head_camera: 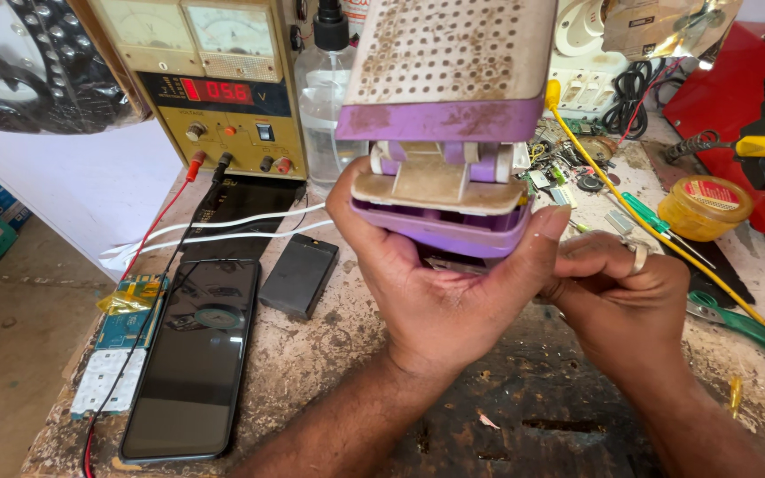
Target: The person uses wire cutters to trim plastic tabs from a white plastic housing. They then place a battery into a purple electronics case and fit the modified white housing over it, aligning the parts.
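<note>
One purple-and-cream appliance point(443, 133) is held above the middle of the bench point(329, 354). The left hand point(436, 283) has its grip closed around the appliance's lower purple end. The right hand point(622, 296) is curled closed just beside that end; what it grips cannot be told. Near the left edge lie one smartphone point(189, 354), one black battery pack point(299, 274) and two circuit boards point(121, 350). One clear bottle point(328, 97) holds clear liquid. One yellow tin point(704, 208) stands toward the right edge, lid on.
</note>
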Tool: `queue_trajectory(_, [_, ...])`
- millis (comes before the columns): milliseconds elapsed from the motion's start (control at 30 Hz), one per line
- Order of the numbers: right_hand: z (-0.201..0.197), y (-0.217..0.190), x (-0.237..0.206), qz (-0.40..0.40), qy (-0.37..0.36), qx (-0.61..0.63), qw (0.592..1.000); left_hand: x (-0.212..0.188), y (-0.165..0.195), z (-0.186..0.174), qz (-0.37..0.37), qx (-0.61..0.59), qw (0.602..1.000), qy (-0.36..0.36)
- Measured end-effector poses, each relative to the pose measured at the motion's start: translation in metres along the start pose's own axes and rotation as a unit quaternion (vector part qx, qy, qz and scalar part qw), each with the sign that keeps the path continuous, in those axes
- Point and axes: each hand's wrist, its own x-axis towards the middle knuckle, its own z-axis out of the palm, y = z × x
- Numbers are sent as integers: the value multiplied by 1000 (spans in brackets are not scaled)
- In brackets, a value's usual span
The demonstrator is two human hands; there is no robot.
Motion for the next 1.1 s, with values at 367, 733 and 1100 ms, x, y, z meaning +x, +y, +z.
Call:
queue_trajectory(367, [1, -20, 13, 110, 16, 69, 991, 30, -32, -15, -184, 3, 973, 140])
queue_trajectory(733, [16, -49, -3, -156, -22, -262, 952, 29, -47, -28, -128, -133, 967, 178])
queue_trajectory(1100, [37, -60, -12, -161, 85, -322, 929, 20, -38, -23, -61, -98, 984, 133])
